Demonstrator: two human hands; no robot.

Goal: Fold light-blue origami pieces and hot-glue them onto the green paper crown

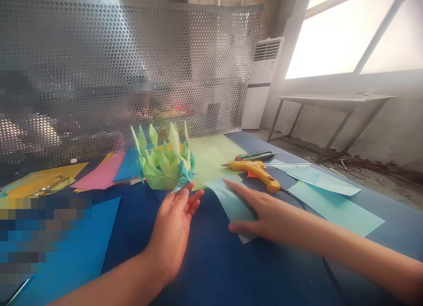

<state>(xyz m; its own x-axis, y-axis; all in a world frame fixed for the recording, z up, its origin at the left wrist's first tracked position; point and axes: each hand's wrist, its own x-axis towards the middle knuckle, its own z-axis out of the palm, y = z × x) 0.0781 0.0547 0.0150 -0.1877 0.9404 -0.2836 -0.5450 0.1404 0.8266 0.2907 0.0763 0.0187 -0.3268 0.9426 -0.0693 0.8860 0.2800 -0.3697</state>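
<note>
A crown-like ring of pale green folded paper [161,165] with upright pointed petals stands at the middle of the table. On its near right side sits a small blue folded-paper piece [185,173]. My left hand [173,224] is right in front of that piece, palm turned right and fingers apart; whether its fingertips touch the paper I cannot tell. Over a pale blue paper sheet [228,200] my right hand [264,209] is spread, thumb and forefinger wide apart. Just beyond it lies a yellow hot glue gun [254,168], nozzle pointing left.
A utility knife [256,155] lies behind the glue gun, near a large pale green sheet [214,151]. Light blue sheets [337,209] are at right, pink paper [99,171] and scissors [51,185] at left. A perforated metal screen [165,54] borders the far edge. The glue gun's cord [297,198] trails under my right arm.
</note>
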